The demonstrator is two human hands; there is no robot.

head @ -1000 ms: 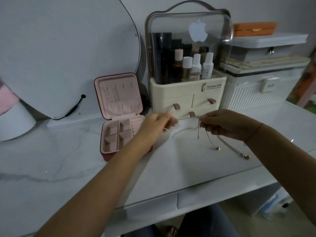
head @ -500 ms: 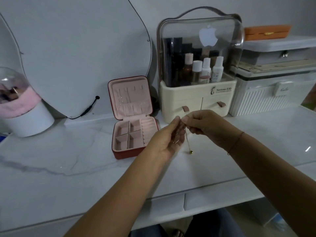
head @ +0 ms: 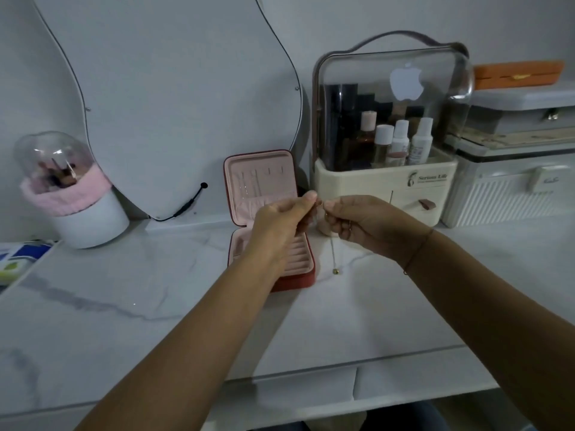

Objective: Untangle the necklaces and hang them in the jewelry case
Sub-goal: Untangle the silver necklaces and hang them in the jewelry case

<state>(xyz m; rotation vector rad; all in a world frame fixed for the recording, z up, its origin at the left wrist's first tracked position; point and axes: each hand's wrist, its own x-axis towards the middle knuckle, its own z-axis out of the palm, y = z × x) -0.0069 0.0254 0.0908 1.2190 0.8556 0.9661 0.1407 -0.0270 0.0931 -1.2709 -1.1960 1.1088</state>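
Item: necklace (head: 333, 253). Thin pale chain, small gold bead at lower end. Hangs from my hands over counter (head: 124, 321), just right of open jewelry case (head: 259, 181); whether bead touches counter, I cannot tell.
Handling, I judge: near weightless, limp, slippery, kinks and snags readily. Take hold by pinch near top end, no tugging.
Left hand (head: 280, 217), right hand (head: 367, 223): fingers (head: 311, 196) curled, tips nearly meeting, pinching chain top.
Case: red shell, pink lining, lid upright.

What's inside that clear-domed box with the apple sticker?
Inside the cosmetics organizer, small bottles stand at the front, with tall dark tubes to their left. Its cream drawers below are closed, so their contents are hidden.
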